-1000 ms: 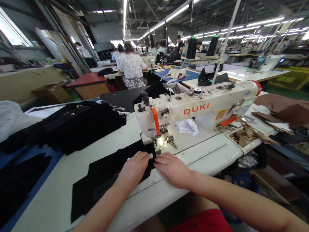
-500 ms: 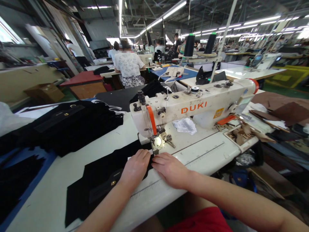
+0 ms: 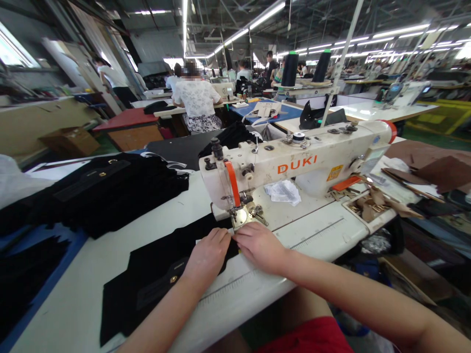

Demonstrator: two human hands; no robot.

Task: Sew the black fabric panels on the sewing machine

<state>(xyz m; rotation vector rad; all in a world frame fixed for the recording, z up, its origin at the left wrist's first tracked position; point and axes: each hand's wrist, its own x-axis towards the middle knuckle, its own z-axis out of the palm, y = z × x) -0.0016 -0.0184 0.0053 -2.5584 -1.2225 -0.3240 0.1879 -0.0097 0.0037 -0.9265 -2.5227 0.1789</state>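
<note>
A black fabric piece (image 3: 147, 264) with a small gold fitting lies on the white sewing table, its right end under the needle area of the white sewing machine (image 3: 294, 157). My left hand (image 3: 209, 252) presses on the fabric, fingers close together, beside a small white label (image 3: 231, 231) near the presser foot. Just right of it, my right hand (image 3: 259, 245) has its fingers bunched at the fabric's edge, in front of the needle plate. The fingertips of both hands nearly meet. What the right fingertips pinch is too small to tell.
A pile of black pieces (image 3: 121, 191) lies at the left. White labels (image 3: 283, 191) rest on the machine bed. On the right is a tray (image 3: 368, 220) of small brown and metal parts. Thread cones (image 3: 290, 69) stand behind. A person (image 3: 196, 100) in a patterned shirt sits ahead.
My right hand has shifted slightly up, closer to the needle plate, and its fingers are more bunched. The view has moved very slightly.
</note>
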